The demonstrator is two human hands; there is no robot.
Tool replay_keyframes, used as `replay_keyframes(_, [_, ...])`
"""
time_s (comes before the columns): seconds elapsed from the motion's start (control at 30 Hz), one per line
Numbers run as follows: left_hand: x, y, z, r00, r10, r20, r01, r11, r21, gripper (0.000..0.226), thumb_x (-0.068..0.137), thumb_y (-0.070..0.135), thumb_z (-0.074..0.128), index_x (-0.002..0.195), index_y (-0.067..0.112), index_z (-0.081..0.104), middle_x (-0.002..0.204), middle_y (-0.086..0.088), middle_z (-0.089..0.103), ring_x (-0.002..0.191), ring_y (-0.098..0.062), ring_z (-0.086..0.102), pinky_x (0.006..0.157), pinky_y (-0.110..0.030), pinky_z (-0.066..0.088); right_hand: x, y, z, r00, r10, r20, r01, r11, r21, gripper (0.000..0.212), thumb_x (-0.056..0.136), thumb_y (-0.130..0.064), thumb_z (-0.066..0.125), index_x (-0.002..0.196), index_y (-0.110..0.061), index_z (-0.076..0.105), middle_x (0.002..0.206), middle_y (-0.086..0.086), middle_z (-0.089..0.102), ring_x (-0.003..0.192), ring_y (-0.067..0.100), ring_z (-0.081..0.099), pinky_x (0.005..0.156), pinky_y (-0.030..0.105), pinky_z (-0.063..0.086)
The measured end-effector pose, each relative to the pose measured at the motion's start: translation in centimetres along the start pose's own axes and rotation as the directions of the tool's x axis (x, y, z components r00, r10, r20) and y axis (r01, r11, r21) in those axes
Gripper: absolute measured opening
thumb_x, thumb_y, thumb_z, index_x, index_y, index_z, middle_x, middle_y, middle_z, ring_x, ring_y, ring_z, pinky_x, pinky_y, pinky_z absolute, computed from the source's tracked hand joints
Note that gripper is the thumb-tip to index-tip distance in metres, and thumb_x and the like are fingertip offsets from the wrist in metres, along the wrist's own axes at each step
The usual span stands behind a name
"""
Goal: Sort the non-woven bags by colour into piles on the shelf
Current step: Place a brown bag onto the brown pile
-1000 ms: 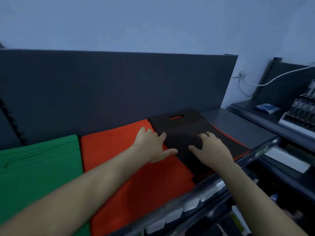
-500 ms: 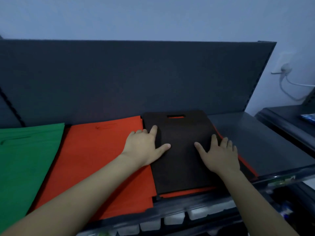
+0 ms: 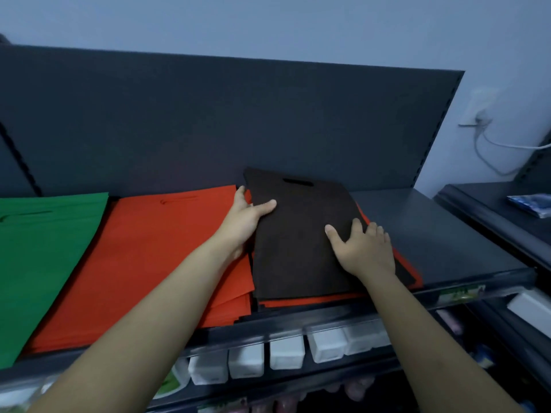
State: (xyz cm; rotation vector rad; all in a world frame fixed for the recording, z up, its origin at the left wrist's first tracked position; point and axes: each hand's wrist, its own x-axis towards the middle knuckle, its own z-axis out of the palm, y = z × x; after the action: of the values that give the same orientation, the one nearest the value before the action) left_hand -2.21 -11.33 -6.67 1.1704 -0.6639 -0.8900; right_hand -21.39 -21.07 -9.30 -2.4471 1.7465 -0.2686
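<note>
A black non-woven bag (image 3: 301, 234) with a cut-out handle lies on top of a mixed stack; a red bag (image 3: 313, 302) shows under its near and right edges. My left hand (image 3: 244, 217) grips the black bag's left edge, thumb on top and fingers tucked at the edge. On the bag's right side my right hand (image 3: 363, 248) rests flat, its fingers reaching the right edge. The bag's far end looks slightly raised and turned. To the left lie a red pile (image 3: 167, 248) and a green pile (image 3: 38, 251), both on the dark shelf (image 3: 441, 239).
A dark back panel (image 3: 238, 120) stands behind the shelf. Bare shelf surface lies right of the stack. White boxes (image 3: 286, 351) sit on the level below. A neighbouring shelf at the right holds a blue packet (image 3: 533, 204). A white cable (image 3: 489, 144) hangs from a wall socket.
My left hand slid from the top of the bags to the black bag's left edge and took hold of it. The black bag has turned slightly and its far end lifted.
</note>
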Motion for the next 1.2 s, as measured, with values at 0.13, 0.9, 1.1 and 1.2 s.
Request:
replay_keyframes(0.13, [0.4, -0.2, -0.9, 0.997, -0.078, 0.027, 0.077, 0.996, 0.039, 0.075, 0.087, -0.009, 0.060, 0.148, 0.019, 0.026, 0.129, -0.012, 0.060, 0.101, -0.020, 0.066, 0.080, -0.033, 0.058, 0.1, 0.2, 0.1, 1.000, -0.014, -0.021, 0.015, 1.000, 0.022, 0.086, 0.092, -0.069, 0.019, 0.152, -0.008, 0.021, 0.157, 0.023, 0.019, 0.147, 0.032, 0.012, 0.120, 0.041, 0.006])
replay_keyframes(0.9, [-1.0, 2.7, -1.7, 0.936, -0.352, 0.028, 0.350, 0.912, -0.217, 0.025, 0.097, 0.023, 0.055, 0.100, -0.001, 0.063, 0.070, -0.012, 0.072, 0.055, -0.020, 0.070, 0.049, -0.028, 0.058, 2.6, 1.1, -8.6, 0.932, 0.156, 0.327, -0.356, 0.557, 0.750, 0.036, 0.088, -0.018, 0.070, 0.112, 0.007, 0.060, 0.102, 0.017, 0.066, 0.088, 0.033, 0.065, 0.080, 0.042, 0.055])
replay_keyframes(1.1, [-1.5, 6.4, -3.4, 0.947, -0.306, -0.100, 0.299, 0.951, -0.086, 0.026, 0.102, 0.020, 0.044, 0.088, 0.006, 0.061, 0.063, -0.007, 0.070, 0.052, -0.017, 0.067, 0.050, -0.026, 0.055, 0.0, -2.0, -11.0, 0.950, 0.041, 0.310, -0.301, 0.390, 0.870, 0.039, 0.098, -0.006, 0.051, 0.136, 0.002, 0.046, 0.090, 0.003, 0.059, 0.072, 0.017, 0.057, 0.075, 0.034, 0.047])
replay_keyframes(1.2, [-2.3, 8.3, -6.0, 0.980, -0.186, -0.075, 0.190, 0.980, 0.052, 0.029, 0.102, 0.005, 0.034, 0.112, 0.004, 0.061, 0.094, -0.008, 0.068, 0.077, -0.016, 0.063, 0.070, -0.030, 0.051, -1.6, -4.4, -11.5, 0.959, 0.021, 0.283, -0.273, 0.339, 0.900, 0.040, 0.099, -0.002, 0.048, 0.139, -0.002, 0.043, 0.110, 0.004, 0.059, 0.073, 0.015, 0.055, 0.069, 0.033, 0.046])
